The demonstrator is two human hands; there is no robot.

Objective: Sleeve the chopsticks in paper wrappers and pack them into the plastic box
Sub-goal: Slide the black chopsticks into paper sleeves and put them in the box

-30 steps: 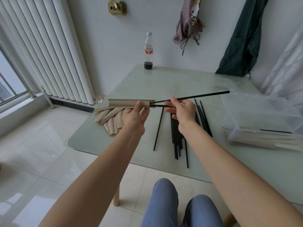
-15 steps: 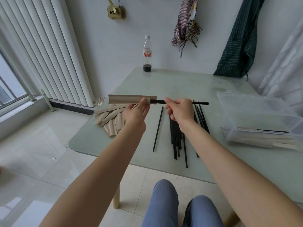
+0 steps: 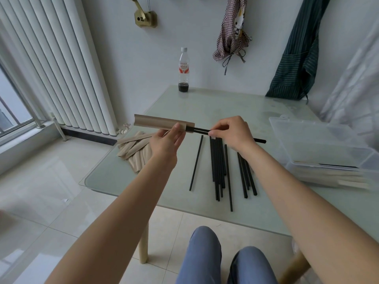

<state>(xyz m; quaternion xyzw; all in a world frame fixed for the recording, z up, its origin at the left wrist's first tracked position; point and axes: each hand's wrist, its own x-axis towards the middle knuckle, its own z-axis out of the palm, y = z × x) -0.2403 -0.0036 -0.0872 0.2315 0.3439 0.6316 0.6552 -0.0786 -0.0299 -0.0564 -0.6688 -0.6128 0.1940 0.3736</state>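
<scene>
Both hands are up over the glass table (image 3: pixel 256 212): left hand (image 3: pixel 167 140) pinches a tan paper wrapper (image 3: pixel 162 124) near its open end, right hand (image 3: pixel 229 133) pinches a pair of black chopsticks (image 3: pixel 200 131) and feeds them in. Tips are inside the sleeve, and the butt ends poke out behind the right hand, so this pair looks partly sleeved, not finished.

Same head view, down on the table: loose chopsticks (image 3: pixel 218 167) lie in a rough row, about a dozen, overlapping too much for a firm count. Empty wrappers (image 3: pixel 133 150) sit heaped at the left edge, roughly ten. Clear plastic box (image 3: pixel 320 140) stands open at right with several wrapped sets already packed; number unclear. Plenty left, I'd say.
</scene>
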